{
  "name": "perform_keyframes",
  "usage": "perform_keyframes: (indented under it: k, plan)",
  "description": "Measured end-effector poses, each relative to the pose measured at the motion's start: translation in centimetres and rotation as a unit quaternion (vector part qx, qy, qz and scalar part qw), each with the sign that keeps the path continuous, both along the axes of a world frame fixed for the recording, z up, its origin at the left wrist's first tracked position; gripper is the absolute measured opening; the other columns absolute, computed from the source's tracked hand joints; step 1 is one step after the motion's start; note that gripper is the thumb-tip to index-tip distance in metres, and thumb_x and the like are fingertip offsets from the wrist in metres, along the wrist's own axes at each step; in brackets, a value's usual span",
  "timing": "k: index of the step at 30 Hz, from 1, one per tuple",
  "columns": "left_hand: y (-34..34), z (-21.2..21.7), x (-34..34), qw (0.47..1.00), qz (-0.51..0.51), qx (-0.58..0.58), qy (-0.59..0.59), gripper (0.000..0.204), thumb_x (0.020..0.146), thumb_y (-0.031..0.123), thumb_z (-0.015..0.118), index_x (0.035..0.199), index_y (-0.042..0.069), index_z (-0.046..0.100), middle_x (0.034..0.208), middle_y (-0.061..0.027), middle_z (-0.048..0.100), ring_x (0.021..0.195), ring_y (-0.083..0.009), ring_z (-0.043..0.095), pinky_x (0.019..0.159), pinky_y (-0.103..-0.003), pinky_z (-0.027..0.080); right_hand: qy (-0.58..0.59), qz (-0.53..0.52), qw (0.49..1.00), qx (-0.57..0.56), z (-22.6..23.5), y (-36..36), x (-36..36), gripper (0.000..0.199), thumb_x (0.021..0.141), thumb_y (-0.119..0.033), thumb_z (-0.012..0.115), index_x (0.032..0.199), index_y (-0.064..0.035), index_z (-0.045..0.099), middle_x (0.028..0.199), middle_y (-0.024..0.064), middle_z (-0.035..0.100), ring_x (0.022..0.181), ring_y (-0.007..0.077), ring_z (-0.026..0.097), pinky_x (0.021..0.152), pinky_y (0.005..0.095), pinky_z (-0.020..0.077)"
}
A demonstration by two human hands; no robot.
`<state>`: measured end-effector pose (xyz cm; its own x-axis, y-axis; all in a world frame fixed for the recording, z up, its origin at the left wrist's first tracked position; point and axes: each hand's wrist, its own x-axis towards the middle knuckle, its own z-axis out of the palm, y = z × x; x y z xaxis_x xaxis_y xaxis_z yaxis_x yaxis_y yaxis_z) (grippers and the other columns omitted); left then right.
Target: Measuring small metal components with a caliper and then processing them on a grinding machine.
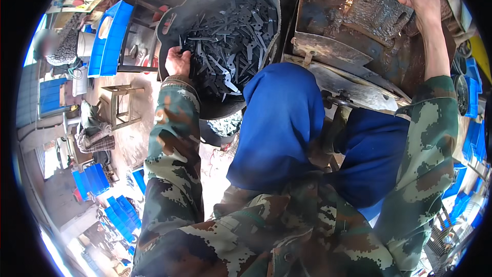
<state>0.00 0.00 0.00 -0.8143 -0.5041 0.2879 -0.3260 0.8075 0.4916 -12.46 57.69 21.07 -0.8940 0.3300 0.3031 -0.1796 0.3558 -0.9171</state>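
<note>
**Left grip at parts tub, right grip over wet machine tray, spark risk**

Left grip (178, 62): fingers curled in at the near-left rim of the black tub (169, 28). Slim dark part (180, 40) stands up at the fingertips, looks pinched. Loose dark metal parts (230, 41) heaped just right of that grip, jumbled at all angles.

Right grip (423, 2): fingers partly bent, thumb apart, at the far-right end of the sludge-coated block (376, 7). Can't tell if it has hold of anything; fingertips run to the frame edge.

Orange specks (348, 2) left of the right grip, at the block's other end. Read as sparks.

Risks, my call:
- Arms spread wide, two work spots. Eyes on one means the other goes unwatched; bare fingers could meet the block or hot specks.
- Wet sludge makes for slippery holds beside the right grip.
- Thin parts by the left grip could nick skin or snag on each other when pulled.
- Blue knee cover (284, 118), right of and nearer than the left grip, could catch stray sparks.
</note>
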Motion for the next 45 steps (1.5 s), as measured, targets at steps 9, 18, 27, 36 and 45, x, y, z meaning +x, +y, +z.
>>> perform_keyframes:
  k: [9, 18, 27, 36, 45]
  plan:
    - [-1.0, 1.3, 1.4, 0.966, -0.006, 0.257, 0.039, 0.02, 0.078, 0.012, 0.071, 0.094, 0.002, 0.068, 0.07, -0.0017, 0.064, 0.058, -0.009, 0.058, 0.056, -0.024, 0.047, -0.027, -0.009, 1.0, 0.0, 0.4, -0.3, 0.3, 0.013, 0.095, -0.02, 0.062, 0.092, -0.0084, 0.056, 0.073, 0.0, 0.055, 0.051, 0.0107, 0.052, 0.039, 0.0255, 0.0469]
    - [1.3, 7.4, 4.8, 0.919, -0.055, 0.361, 0.15, 0.01, 0.087, 0.006, 0.066, 0.086, 0.012, 0.057, 0.074, 0.0022, 0.061, 0.061, -0.0079, 0.057, 0.056, -0.021, 0.043, -0.104, 0.153, 0.975, -0.123, -0.7, 3.7, -2.2, 0.064, 0.098, -0.012, 0.057, 0.151, -0.0127, 0.021, 0.113, 0.0217, 0.059, 0.076, 0.0293, 0.062, 0.039, 0.0375, 0.0447]
    - [4.3, 12.4, 6.3, 0.848, -0.121, 0.495, 0.145, 0.01, 0.09, 0.01, 0.067, 0.099, 0.008, 0.063, 0.085, -0.0015, 0.064, 0.067, -0.0111, 0.059, 0.065, -0.024, 0.046, -0.044, 0.039, 0.998, -0.013, -1.0, 1.8, -0.9, 0.04, 0.093, -0.034, 0.068, 0.116, -0.0015, 0.065, 0.064, -0.0056, 0.043, 0.053, 0.0017, 0.04, 0.058, 0.021, 0.0548]
    - [11.8, 13.5, 3.4, 0.74, -0.211, 0.631, 0.098, 0.018, 0.096, 0.009, 0.058, 0.113, 0.004, 0.059, 0.098, -0.0053, 0.064, 0.094, -0.0188, 0.065, 0.082, -0.041, 0.058, -0.05, 0.054, 0.997, 0.009, -2.8, 4.9, -3.2, 0.038, 0.092, -0.033, 0.068, 0.114, -0.002, 0.065, 0.074, -0.0019, 0.057, 0.056, 0.0028, 0.043, 0.056, 0.0226, 0.0557]
    - [17.0, 16.4, 1.3, 0.673, -0.214, 0.708, -0.018, 0.022, 0.095, 0.008, 0.059, 0.116, 0.002, 0.057, 0.093, -0.0067, 0.061, 0.071, -0.0158, 0.059, 0.052, -0.026, 0.042, -0.037, 0.013, 0.999, -0.023, -0.5, 1.0, -0.9, 0.014, 0.096, -0.018, 0.061, 0.101, -0.0066, 0.054, 0.082, 0.0032, 0.06, 0.05, 0.0127, 0.054, 0.038, 0.0252, 0.0476]
